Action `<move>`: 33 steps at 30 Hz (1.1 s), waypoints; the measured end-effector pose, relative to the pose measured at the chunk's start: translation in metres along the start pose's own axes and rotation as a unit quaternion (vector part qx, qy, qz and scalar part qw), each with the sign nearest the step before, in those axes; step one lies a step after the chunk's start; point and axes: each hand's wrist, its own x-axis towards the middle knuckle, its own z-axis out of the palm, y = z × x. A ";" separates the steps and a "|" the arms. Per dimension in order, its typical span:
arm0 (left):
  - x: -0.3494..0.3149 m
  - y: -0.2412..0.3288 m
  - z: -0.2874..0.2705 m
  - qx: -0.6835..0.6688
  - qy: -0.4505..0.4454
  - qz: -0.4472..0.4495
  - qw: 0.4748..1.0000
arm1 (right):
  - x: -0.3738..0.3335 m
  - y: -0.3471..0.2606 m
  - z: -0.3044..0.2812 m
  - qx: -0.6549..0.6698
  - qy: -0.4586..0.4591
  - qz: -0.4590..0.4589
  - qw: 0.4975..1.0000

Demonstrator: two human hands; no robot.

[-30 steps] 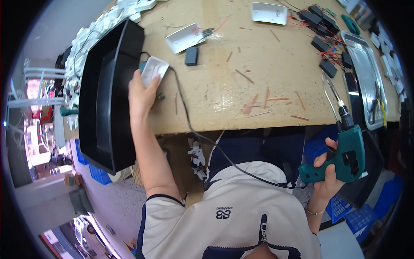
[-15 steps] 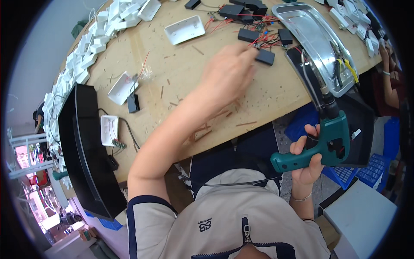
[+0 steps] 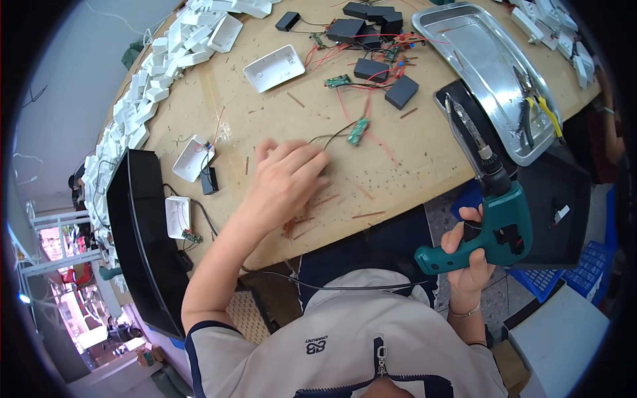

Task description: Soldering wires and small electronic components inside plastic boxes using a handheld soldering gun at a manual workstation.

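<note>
Landmark for us: the long silver metal tray (image 3: 484, 63)
Our right hand (image 3: 470, 277) is below the tray, fingers wrapped round the handle of a teal plastic pistol-shaped soldering tool (image 3: 509, 202); its two-pronged metal tip points up alongside the tray's left edge, over a flat black slab (image 3: 497, 142). We can't tell if the tip touches the slab
Our left hand (image 3: 285, 182) is well left of the tray, palm down, fingers partly curled. Black wire (image 3: 336, 134) runs to it from a small green circuit board (image 3: 359, 131); the fingertips are partly hidden, so we can't tell what it grips, if anything
That board sits left of the tray, between it and our left hand, with thin red wires near it
Closer to the tray's left side we have a cluster of black rectangular plastic boxes (image 3: 401, 91) with red and black wiring. Further left of the tray: a shallow white plastic shell (image 3: 274, 68)
Inside the tray, lower end: yellow-handled pliers (image 3: 549, 117), handles over the rim
Far left of the tray we see a long black plastic bin (image 3: 142, 239) and a heap of white plastic shells (image 3: 149, 86)
</note>
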 end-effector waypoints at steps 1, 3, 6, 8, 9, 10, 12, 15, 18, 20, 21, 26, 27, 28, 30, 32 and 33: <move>-0.011 -0.002 -0.006 0.000 -0.039 -0.012 0.999 | 0.002 0.001 -0.001 0.005 -0.003 0.004 1.000; -0.024 0.000 -0.026 -0.042 -0.083 -0.045 0.995 | 0.005 0.003 -0.002 0.005 -0.007 -0.004 1.000; -0.022 -0.009 -0.037 -0.107 -0.052 -0.096 0.988 | 0.008 0.004 0.000 -0.002 -0.011 0.000 1.000; -0.003 -0.026 -0.034 -0.097 0.063 -0.150 0.982 | 0.010 0.005 0.003 0.000 -0.014 0.001 1.000; 0.015 -0.039 -0.027 -0.066 0.106 -0.185 0.975 | 0.011 0.004 0.004 0.000 -0.017 0.000 1.000; 0.031 -0.057 -0.020 -0.026 0.131 -0.164 0.977 | 0.012 0.004 0.005 -0.001 -0.019 0.001 1.000; 0.060 -0.091 -0.002 0.065 0.137 -0.155 0.976 | 0.012 0.004 0.008 -0.006 -0.027 0.000 1.000; 0.088 -0.125 0.014 0.123 0.053 -0.205 0.969 | 0.012 0.005 0.015 0.000 -0.014 -0.033 0.999; 0.090 -0.129 0.015 0.098 0.023 -0.219 0.971 | 0.012 0.004 0.015 0.006 -0.011 -0.018 1.000; 0.083 -0.120 0.012 0.017 0.086 -0.196 0.977 | 0.011 0.002 0.015 0.002 -0.014 -0.017 1.000; 0.081 -0.097 0.001 0.014 0.082 -0.196 0.977 | 0.010 0.002 0.014 0.000 -0.019 -0.021 1.000; 0.067 -0.015 0.005 -0.180 0.085 -0.100 0.975 | 0.007 0.002 0.012 0.007 -0.021 -0.009 1.000; 0.070 -0.002 0.015 -0.163 0.082 -0.080 0.980 | 0.006 0.003 0.012 0.007 -0.020 -0.010 1.000; 0.071 0.005 0.027 -0.132 0.107 -0.041 0.985 | 0.005 0.003 0.013 0.006 -0.022 -0.009 1.000; 0.075 0.013 0.042 -0.087 0.124 0.027 0.988 | 0.003 0.003 0.015 0.015 -0.033 -0.019 0.999; 0.075 0.013 0.044 -0.088 0.117 0.029 0.989 | 0.000 0.003 0.016 0.016 -0.037 -0.024 0.999; 0.075 0.013 0.043 -0.087 0.110 0.031 0.990 | -0.001 0.003 0.016 0.020 -0.042 -0.029 0.998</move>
